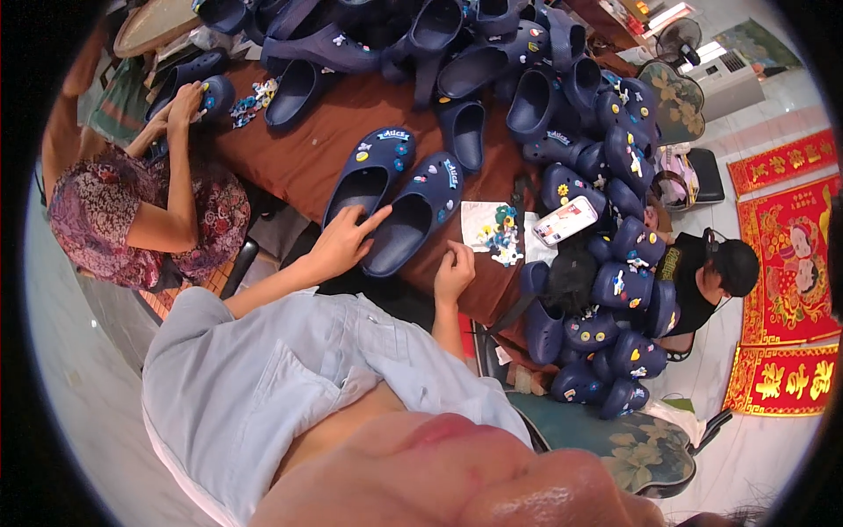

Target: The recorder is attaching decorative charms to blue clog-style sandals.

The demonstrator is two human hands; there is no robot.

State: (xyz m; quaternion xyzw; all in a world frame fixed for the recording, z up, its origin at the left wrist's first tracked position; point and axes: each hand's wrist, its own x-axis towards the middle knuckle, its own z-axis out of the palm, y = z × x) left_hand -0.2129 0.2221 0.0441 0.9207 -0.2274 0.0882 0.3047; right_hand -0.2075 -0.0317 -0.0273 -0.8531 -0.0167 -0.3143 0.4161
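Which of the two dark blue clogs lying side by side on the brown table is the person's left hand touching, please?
The right-hand clog: the left hand rests on its heel rim, while the clog beside it lies untouched.

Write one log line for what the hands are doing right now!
left hand: resting on navy clog heel | right hand: pinching something small, cannot tell what | charm pile on white sheet beside it | brown table

Table: a table (pixel 325 149) under a brown cloth.
Near edge: two navy clogs (pixel 395 198) side by side, toes away.
Beside them: a white sheet (pixel 479 220) with small colourful charms (pixel 502 237), then a phone (pixel 565 220).
Far side and right: piles of navy clogs (pixel 562 97).
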